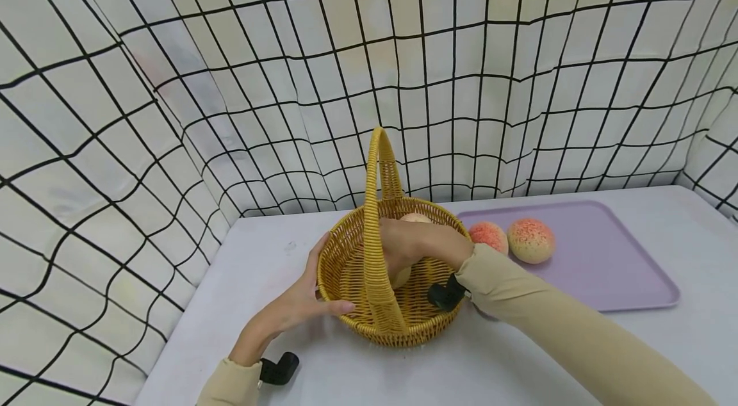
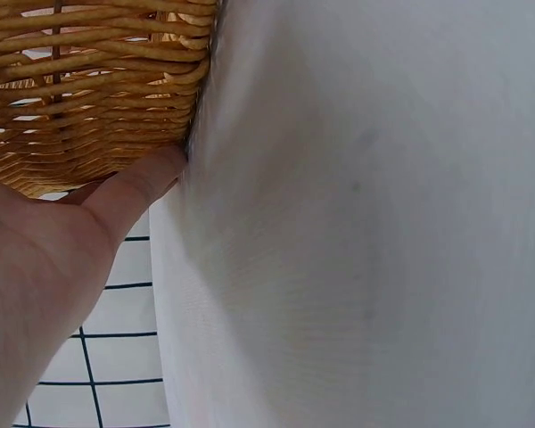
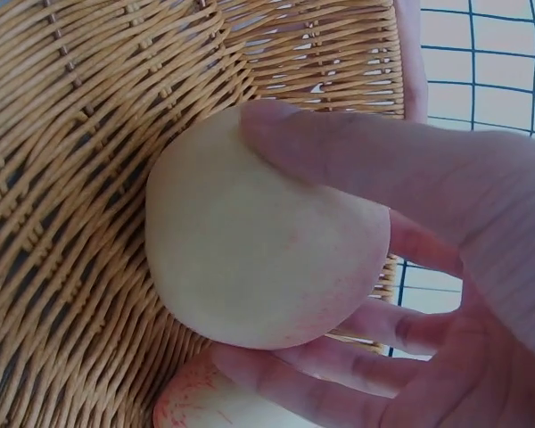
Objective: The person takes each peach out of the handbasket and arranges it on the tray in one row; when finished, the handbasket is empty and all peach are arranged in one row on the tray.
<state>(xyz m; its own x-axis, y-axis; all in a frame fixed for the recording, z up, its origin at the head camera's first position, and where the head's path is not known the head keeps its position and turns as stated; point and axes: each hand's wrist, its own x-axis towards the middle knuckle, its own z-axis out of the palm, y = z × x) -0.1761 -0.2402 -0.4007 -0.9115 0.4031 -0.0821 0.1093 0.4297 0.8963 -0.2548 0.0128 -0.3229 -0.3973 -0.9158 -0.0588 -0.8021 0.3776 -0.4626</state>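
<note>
A yellow wicker basket [image 1: 423, 329] with a tall arched handle stands on the white table. My left hand [image 1: 302, 303] grips its left rim, the thumb over the front edge and the fingers along the outer wall; the left wrist view has this hand [image 2: 45, 267] against the woven side. Inside the basket my right hand [image 1: 403, 243] holds a pale peach [image 3: 259, 232] between thumb and fingers, close to the wicker bottom. Beside it lies a second peach [image 3: 223, 397] with red speckles, partly hidden by the fingers. In the head view the basket handle partly covers the right hand.
Right of the basket lies a purple tray [image 1: 605, 259] bearing two red-speckled peaches, one [image 1: 487, 236] near the basket's rim and one [image 1: 532, 241] further right. Black netting [image 1: 426, 73] over white sheeting rises behind the table and along its left side.
</note>
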